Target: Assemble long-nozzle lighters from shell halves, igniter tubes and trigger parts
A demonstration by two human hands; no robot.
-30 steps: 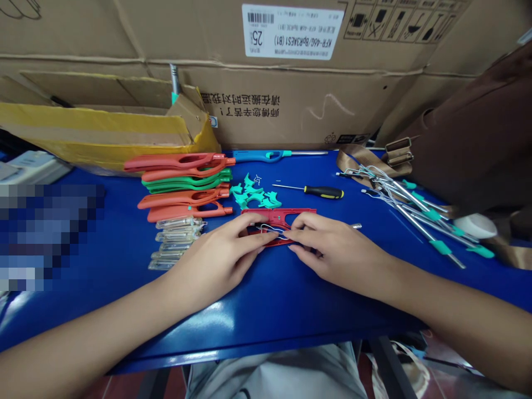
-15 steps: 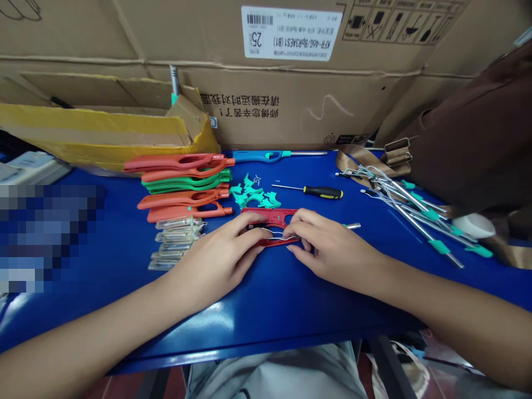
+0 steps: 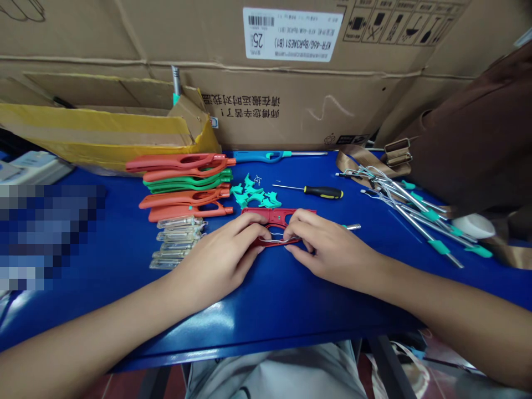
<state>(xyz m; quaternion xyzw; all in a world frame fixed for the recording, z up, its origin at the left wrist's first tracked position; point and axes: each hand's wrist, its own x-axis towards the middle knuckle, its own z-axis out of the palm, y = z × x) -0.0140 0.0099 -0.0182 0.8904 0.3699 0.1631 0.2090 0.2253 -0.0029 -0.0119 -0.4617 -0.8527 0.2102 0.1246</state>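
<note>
A red plastic lighter shell (image 3: pixel 277 217) lies flat on the blue table (image 3: pixel 266 310), with a thin wire and a metal tube running out of it to the right. My left hand (image 3: pixel 220 255) rests on the shell's left end, fingers curled and pressing it. My right hand (image 3: pixel 328 246) pinches the wire at the shell's lower edge, fingertips together. Both hands meet over the shell and hide much of it.
Stacked orange and green shells (image 3: pixel 185 185) and clear tubes (image 3: pixel 177 244) lie left. Teal small parts (image 3: pixel 253 195), a screwdriver (image 3: pixel 322 192) and a blue lighter (image 3: pixel 270 155) sit behind. Metal tubes with teal ends (image 3: pixel 415 213) lie right. Cardboard boxes (image 3: pixel 291 72) wall the back.
My right hand has slid slightly left along the shell and its fingers have closed tighter on the wire. My left hand has hardly moved.
</note>
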